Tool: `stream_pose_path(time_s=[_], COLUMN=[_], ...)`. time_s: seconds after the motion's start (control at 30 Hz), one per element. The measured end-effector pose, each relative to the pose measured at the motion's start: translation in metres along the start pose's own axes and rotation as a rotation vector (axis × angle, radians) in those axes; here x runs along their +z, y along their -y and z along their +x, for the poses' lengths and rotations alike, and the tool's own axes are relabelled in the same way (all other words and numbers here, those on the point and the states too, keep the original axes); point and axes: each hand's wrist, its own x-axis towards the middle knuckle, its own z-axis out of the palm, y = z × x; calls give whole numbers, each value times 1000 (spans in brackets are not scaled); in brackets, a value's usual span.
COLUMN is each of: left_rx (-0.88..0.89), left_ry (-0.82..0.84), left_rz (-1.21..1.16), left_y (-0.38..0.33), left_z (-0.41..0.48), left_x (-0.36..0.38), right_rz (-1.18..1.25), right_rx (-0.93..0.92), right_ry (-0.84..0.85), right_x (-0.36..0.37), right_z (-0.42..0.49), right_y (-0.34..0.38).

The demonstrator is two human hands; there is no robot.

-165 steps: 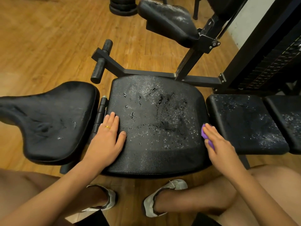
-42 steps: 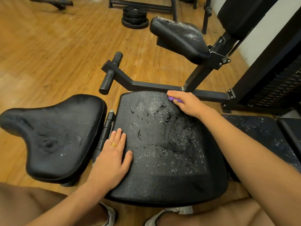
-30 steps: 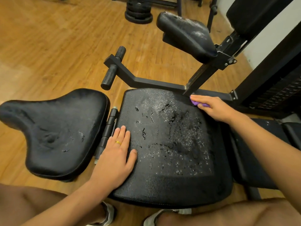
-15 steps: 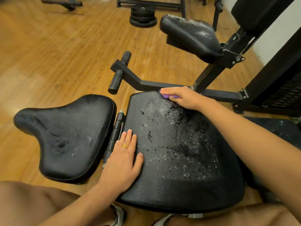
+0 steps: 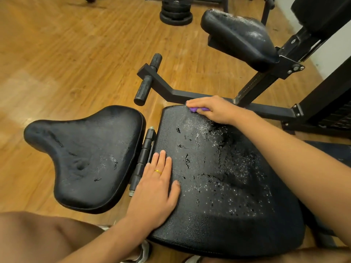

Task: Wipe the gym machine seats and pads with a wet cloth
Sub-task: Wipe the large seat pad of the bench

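Right grip point(image 5: 214, 109) is curled down over a small purple cloth point(image 5: 195, 110). The fingers are bent round it, so only a sliver of purple pokes out under the fingertips. It's pressing the cloth onto the far edge of the big middle seat pad point(image 5: 228, 196), just in front of the black frame bar point(image 5: 269, 109) that runs behind the pad.

Left grip point(image 5: 155, 188) has hold of nothing. It lies flat, palm down, fingers straight and close together, thumb out to the right, on the near-left part of that same pad. There's a gold ring point(image 5: 158, 171) on one finger.

The pad itself is pretty messy, with water droplets, white flecks and dark wet patches, mostly across the middle and right side.

Just left of the pad sits a hinge-like black cylinder point(image 5: 144, 158). Past that is a saddle-shaped pad point(image 5: 85, 154) with a few small wet marks on it.

Further out, the frame bar bends off to a short cross handle point(image 5: 148, 80) with rubber ends. A third pad point(image 5: 239, 37) sits raised on a post at upper right, with whitish scuffs along its top.

A stack of weight plates point(image 5: 175, 14) sits on the wood floor point(image 5: 66, 54) at the far end. A bare knee point(image 5: 38, 238) shows bottom left, and a bit of shoe point(image 5: 144, 251) shows below the pad's near edge.
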Motion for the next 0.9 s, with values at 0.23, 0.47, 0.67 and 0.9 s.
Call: stream_pose_path(time_s=[0.23,0.47,0.67,0.9], left_rx=[-18,-16,-5,6], left_ry=[8,9,20,3], left_rz=[-12,16,3,-7], left_y=[1,4,6,1], left_z=[-2,-2,-3,0], left_x=[-3,-7,-4,0], right_rz=[-113,48,195,192], right_rx=[-124,-77,168,303], right_ry=[164,79,-79,-197], right_x=[27,7,-13,-13], right_z=[74,28,-85,-146], right_y=[59,27,-42,-74])
